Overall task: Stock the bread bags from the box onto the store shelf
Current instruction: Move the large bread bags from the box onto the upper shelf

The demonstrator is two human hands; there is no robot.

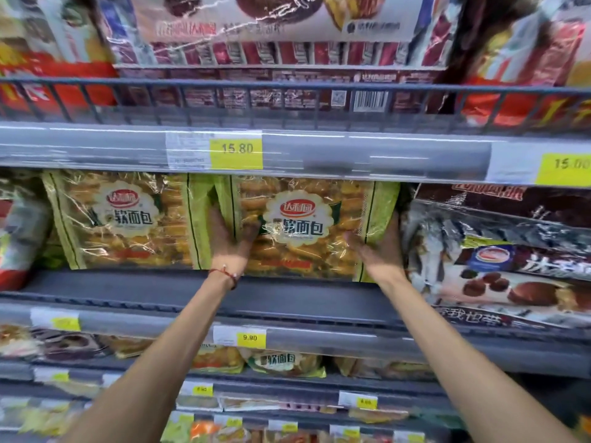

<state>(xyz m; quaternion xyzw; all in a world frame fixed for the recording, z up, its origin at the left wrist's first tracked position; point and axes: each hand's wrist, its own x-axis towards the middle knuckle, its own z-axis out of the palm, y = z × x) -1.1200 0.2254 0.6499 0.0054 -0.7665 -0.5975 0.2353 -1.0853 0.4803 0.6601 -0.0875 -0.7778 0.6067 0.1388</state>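
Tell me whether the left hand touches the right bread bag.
Touching: head view shows left hand on the left edge of the bag, thumb over its front.

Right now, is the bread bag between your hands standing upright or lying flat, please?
Upright: the bread bag faces out, bottom edge on the shelf.

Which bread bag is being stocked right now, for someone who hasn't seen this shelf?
Find the yellow 15.80 price tag on the shelf rail; directly below it stands a green-edged bread bag of golden rolls. Unlike the identical twin bag to its left, it is held at its sides by the left hand and right hand.
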